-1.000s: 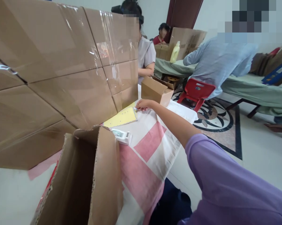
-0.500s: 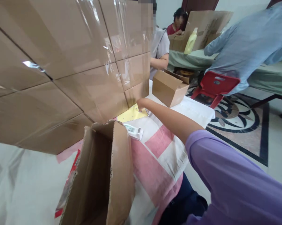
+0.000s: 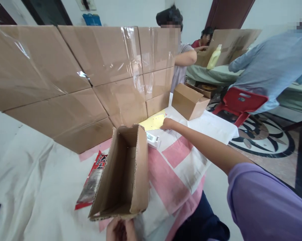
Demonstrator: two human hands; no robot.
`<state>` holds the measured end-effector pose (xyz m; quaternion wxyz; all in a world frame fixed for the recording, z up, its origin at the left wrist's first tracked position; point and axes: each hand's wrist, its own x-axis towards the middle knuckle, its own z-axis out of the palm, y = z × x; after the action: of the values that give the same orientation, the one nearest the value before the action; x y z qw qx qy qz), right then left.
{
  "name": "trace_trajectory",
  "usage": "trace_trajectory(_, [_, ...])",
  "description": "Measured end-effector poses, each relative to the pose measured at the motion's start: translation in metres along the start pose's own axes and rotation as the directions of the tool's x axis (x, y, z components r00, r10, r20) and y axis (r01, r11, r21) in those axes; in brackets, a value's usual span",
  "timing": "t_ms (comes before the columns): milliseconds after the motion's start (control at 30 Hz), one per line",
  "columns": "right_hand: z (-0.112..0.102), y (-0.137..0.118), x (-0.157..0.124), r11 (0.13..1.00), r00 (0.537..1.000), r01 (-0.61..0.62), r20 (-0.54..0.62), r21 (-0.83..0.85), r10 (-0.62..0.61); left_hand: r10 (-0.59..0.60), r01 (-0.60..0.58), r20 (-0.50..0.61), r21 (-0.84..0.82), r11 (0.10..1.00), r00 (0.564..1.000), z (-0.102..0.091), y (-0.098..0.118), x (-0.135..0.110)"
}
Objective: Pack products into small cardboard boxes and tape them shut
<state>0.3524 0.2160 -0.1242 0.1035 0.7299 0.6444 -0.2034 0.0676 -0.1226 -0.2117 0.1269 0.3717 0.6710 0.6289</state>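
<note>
The right hand (image 3: 167,124) touches the yellow paper (image 3: 153,122), and the left hand (image 3: 122,230) is at the near side of the cardboard box (image 3: 140,170). Whether either one grips, I cannot tell.

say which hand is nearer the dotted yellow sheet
Right hand, at the right end of the sheet; the left hand is farther, by the nearest open brown cardboard box.

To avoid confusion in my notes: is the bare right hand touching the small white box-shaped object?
Apart. The head view shows a strip of pale cloth between the bare right hand and the small white box-shaped object.
</note>
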Motion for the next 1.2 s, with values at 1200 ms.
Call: trace_trajectory(1200, [-0.007,0.048,-0.007,0.934,0.988,-0.067,-0.107,0.351,0.111,0.046,-0.053,0.048,0.165,0.985,0.998,0.000,0.012,0.001])
